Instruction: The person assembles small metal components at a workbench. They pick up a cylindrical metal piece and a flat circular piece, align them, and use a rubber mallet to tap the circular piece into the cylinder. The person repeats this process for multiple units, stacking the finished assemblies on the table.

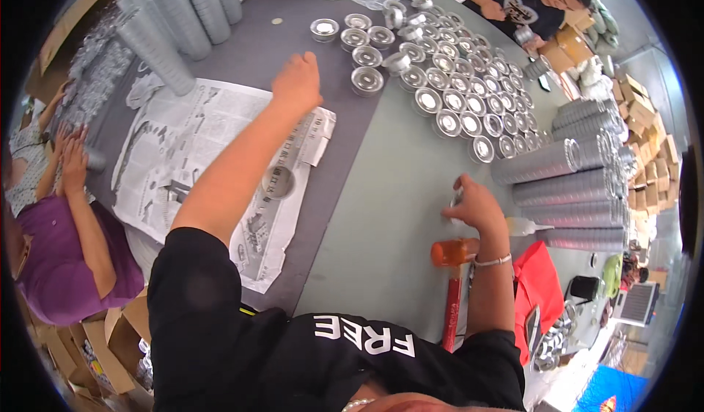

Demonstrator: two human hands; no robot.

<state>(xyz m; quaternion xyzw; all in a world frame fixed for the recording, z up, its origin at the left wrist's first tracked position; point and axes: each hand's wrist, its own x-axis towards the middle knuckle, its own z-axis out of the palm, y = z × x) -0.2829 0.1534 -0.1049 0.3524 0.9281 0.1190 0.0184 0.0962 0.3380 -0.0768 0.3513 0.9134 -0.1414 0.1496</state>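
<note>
My left hand [297,83] is raised over the far edge of the newspaper [183,129], its fingers curled closed; whatever they may hold is hidden. Just ahead and to its right stand several round silvery metal cups [367,80] with pale centres. At the right, my right hand [480,205] is bent inward, thumb and fingers around a small silvery metal piece [456,198] that shows only in part. Below that hand lies a mallet [451,253] with an amber head and a red handle, partly behind my forearm. A round clear disc [279,182] rests on the newspaper.
Tall stacks of grey metal rings stand at the right [565,192] and back left [158,52]. A white nozzle bottle [521,226] and a red bag [539,287] lie right of my forearm. People work at the far right [539,5] and left [70,258].
</note>
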